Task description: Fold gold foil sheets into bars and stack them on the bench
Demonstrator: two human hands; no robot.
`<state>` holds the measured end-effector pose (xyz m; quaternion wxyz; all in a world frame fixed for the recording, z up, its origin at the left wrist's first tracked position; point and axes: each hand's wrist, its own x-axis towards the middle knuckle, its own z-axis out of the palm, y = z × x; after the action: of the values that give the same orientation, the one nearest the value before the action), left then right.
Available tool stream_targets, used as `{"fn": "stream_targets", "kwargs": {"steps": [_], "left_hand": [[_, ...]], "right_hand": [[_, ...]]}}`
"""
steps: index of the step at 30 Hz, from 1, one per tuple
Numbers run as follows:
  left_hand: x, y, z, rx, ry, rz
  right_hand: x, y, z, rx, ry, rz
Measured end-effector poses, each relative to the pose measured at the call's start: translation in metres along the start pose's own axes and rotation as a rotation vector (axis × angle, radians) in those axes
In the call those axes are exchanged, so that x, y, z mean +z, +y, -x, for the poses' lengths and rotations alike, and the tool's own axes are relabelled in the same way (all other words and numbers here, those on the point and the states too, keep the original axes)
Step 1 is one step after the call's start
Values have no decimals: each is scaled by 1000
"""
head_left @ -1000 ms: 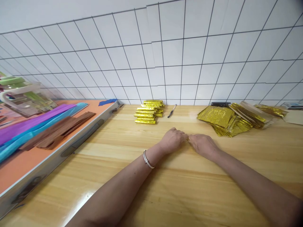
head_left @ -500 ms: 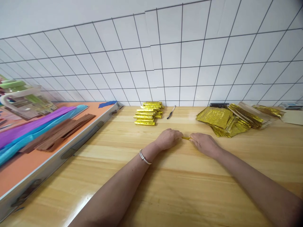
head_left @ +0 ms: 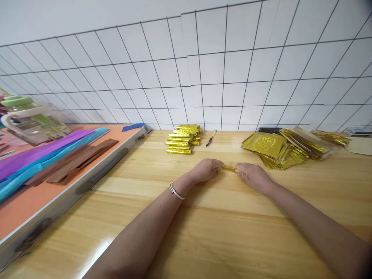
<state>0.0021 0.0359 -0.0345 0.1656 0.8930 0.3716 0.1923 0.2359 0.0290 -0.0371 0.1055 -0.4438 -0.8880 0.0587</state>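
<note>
Low over the wooden table, a narrow folded strip of gold foil paper point(head_left: 229, 169) runs between my two hands. My left hand point(head_left: 207, 169) is closed on its left end, and my right hand point(head_left: 253, 176) pinches the right end; the fingertips are partly hidden. Beyond my left hand lies a stack of folded gold foil strips point(head_left: 183, 138). Flat gold foil sheets point(head_left: 266, 145) are heaped past my right hand. Between the two piles rests a pen point(head_left: 211, 138).
To the left, an orange-topped board point(head_left: 17, 217) with a raised edge holds brown crepe paper point(head_left: 78, 157), blue and purple paper and a clear jug point(head_left: 35, 122). A white tiled wall point(head_left: 209, 69) closes off the back. A dark object point(head_left: 270, 130) lies behind the foil sheets.
My hands have moved slightly apart, so more of the gold foil strip shows between them. The view has shifted a little; the piles look the same.
</note>
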Motion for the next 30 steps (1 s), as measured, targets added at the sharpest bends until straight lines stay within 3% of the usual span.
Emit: {"fn": "stream_targets", "kwargs": {"steps": [12, 19, 30], "left_hand": [[3, -11, 3, -191, 64, 461], [0, -16, 4, -265, 158, 414], [1, -18, 4, -246, 160, 418]], "right_hand": [[-3, 13, 2, 34, 40, -120], [0, 26, 2, 102, 82, -94], [0, 25, 4, 151, 116, 7]]}}
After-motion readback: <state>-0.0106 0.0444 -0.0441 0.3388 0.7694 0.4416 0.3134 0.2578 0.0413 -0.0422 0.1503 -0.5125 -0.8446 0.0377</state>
